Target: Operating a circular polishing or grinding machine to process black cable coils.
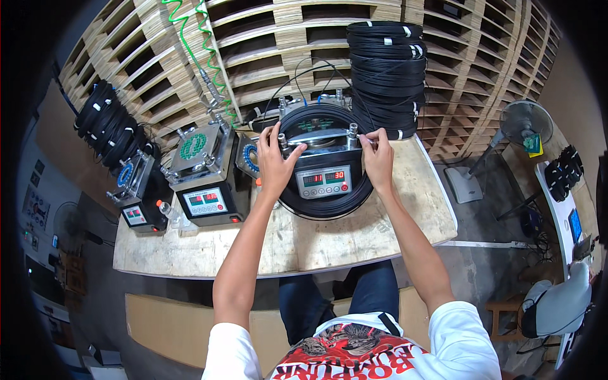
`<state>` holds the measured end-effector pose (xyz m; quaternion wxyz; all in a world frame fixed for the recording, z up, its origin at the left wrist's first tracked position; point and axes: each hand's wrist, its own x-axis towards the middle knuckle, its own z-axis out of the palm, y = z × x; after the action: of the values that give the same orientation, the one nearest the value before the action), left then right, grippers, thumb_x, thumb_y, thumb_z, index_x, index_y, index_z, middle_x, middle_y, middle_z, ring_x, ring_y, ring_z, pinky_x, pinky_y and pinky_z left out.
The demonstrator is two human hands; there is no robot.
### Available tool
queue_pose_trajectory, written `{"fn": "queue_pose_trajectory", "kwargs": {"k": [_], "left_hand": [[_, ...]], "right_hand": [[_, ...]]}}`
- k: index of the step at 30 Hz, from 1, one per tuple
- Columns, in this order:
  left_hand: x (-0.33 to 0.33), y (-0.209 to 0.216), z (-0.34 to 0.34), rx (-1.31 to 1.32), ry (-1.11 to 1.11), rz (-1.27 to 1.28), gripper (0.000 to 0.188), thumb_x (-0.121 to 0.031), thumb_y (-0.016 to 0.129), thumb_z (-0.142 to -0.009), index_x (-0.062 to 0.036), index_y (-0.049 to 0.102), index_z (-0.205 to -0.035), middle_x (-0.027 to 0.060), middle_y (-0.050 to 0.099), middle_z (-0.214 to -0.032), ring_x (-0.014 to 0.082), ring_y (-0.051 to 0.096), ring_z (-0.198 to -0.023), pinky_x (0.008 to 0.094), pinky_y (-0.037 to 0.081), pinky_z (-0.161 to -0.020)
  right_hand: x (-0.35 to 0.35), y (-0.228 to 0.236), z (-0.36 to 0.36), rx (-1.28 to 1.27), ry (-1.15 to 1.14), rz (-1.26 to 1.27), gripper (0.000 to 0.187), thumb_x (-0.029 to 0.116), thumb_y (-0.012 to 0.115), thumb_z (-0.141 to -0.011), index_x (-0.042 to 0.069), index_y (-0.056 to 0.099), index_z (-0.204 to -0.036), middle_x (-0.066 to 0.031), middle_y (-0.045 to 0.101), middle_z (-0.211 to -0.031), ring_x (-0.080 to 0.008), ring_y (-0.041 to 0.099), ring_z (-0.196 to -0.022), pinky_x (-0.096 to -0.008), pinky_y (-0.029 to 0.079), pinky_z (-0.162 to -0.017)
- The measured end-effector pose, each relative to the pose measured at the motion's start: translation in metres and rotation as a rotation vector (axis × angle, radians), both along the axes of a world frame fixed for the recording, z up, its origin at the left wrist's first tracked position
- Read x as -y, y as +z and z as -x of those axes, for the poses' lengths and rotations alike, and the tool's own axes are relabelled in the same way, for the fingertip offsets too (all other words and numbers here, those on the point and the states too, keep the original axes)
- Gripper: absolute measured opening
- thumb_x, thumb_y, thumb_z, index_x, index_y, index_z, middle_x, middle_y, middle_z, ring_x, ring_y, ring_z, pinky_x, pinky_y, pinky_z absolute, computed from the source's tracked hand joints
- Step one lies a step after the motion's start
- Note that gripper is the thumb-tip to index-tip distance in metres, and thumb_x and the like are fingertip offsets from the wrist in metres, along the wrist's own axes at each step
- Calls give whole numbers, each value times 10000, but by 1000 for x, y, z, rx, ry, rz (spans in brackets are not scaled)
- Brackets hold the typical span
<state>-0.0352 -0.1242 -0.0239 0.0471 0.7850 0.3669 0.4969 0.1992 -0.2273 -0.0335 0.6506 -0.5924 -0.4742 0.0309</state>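
Note:
A polishing machine [335, 171] with a lit red display stands in front of me on the table. A large coil of black cable [323, 208] rings its body. My left hand [276, 163] lies at the machine's left corner post, fingers spread, the thumb reaching toward the metal top bar [323, 136]. Beside the right corner post [353, 134], my right hand [379, 158] has its thumb and fingertips pinched together. Whatever sits between those fingertips is too small to make out. The coil's upper part hides some of the machine's top.
Two similar machines [206, 171] [136, 190] stand to the left, near a small clear bottle [168, 212]. Tall stacks of black cable coils [386, 76] rise behind. A fan [465, 183] stands at right; a person [557, 301] sits farther right. Wooden pallets [272, 44] form the back.

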Motion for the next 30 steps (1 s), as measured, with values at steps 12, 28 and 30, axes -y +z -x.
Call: {"fn": "queue_pose_trajectory", "kwargs": {"k": [12, 28, 30], "left_hand": [[5, -9, -6, 1, 102, -38, 815, -498, 723, -873, 16, 444, -1441, 232, 501, -1447, 407, 464, -1343, 458, 386, -1107], [5, -9, -15, -20, 120, -36, 807, -452, 740, -864, 24, 435, -1441, 223, 497, -1446, 398, 474, -1334, 453, 384, -1102], [5, -11, -13, -24, 123, -25, 817, -468, 736, -865, 18, 430, -1446, 217, 488, -1457, 395, 475, -1334, 455, 383, -1102]], "right_hand": [[15, 0, 25, -19, 33, -13, 130, 94, 701, -937, -23, 649, -960, -43, 618, -679, -68, 527, -603, -252, 434, -555], [-28, 9, 44, 287, 35, 96, 183, 131, 715, -929, -7, 602, -894, -112, 582, -581, -169, 549, -483, -340, 405, -489], [-28, 19, 48, 238, 88, 143, 182, 141, 716, -929, -9, 621, -891, -104, 575, -575, -162, 527, -474, -332, 397, -488]]}}
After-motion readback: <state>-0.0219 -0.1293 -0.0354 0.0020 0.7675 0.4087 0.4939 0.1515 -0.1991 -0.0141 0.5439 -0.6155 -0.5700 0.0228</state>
